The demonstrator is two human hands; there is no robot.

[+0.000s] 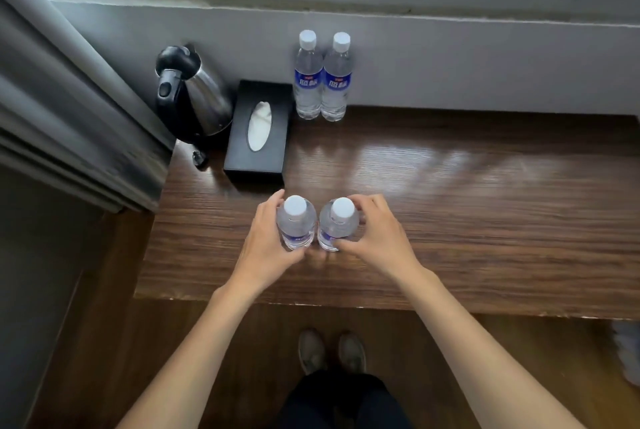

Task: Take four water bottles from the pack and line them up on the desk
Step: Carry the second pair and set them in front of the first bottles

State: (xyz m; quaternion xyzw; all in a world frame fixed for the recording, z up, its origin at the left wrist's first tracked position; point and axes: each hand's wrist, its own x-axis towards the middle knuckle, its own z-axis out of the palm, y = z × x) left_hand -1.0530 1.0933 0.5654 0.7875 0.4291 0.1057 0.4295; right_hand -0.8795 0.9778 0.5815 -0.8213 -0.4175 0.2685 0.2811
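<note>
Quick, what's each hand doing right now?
Left hand: closed around the left near bottle.
Right hand: closed around the right near bottle.

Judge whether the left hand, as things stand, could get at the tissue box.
Probably not yet: the left hand is wrapped round a bottle. The tissue box lies just beyond, nothing between, so once freed it looks reachable.

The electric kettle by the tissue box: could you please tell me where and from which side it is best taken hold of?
Grip the kettle by its black handle, coming from the left. The handle faces left and toward the near edge, while the tissue box sits close against its right side and the wall is behind it.
</note>
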